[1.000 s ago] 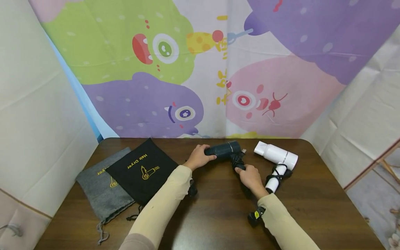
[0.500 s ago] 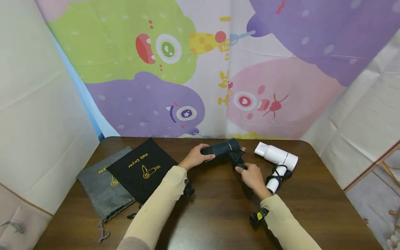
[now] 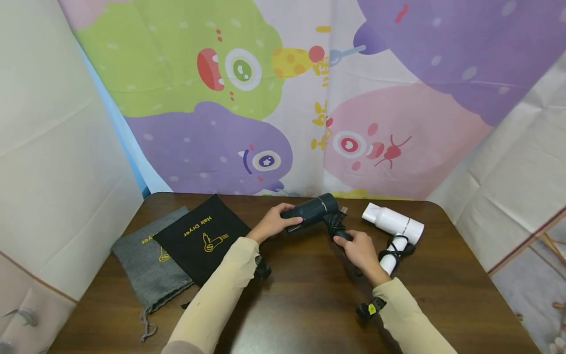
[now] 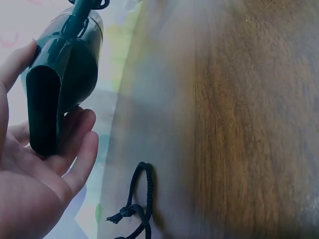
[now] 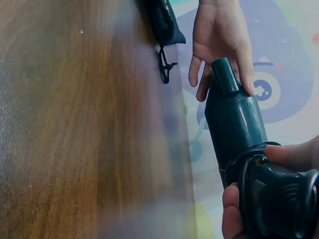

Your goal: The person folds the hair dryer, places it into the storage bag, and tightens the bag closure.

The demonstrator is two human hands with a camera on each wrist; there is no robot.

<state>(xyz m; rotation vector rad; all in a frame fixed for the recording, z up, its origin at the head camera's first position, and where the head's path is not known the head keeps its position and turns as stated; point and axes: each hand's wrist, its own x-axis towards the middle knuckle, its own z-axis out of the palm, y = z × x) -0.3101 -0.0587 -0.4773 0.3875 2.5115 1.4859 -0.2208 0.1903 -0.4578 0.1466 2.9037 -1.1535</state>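
Observation:
A dark green hair dryer (image 3: 311, 211) is held between both hands over the far part of the table. My left hand (image 3: 276, 222) holds its nozzle end, thumb on one side and fingers under it in the left wrist view, where the nozzle opening (image 4: 45, 112) faces the camera. My right hand (image 3: 362, 250) grips the handle, round which a black cord (image 3: 337, 228) is wound; its plug (image 3: 343, 210) sticks up beside the barrel. In the right wrist view, fingers and thumb close round the corded handle. A white hair dryer (image 3: 393, 221) lies just right of my right hand.
Left of my left arm, a black drawstring bag (image 3: 190, 246) marked "Hair Dryer" overlaps a grey one (image 3: 146, 275). Both lie flat on the brown wooden table (image 3: 300, 314). A cartoon-printed curtain (image 3: 305, 98) hangs behind the far edge.
The green hair dryer has turned and shifted slightly left in both hands, its nozzle end now lower in view than its back end. The head view has shifted a little.

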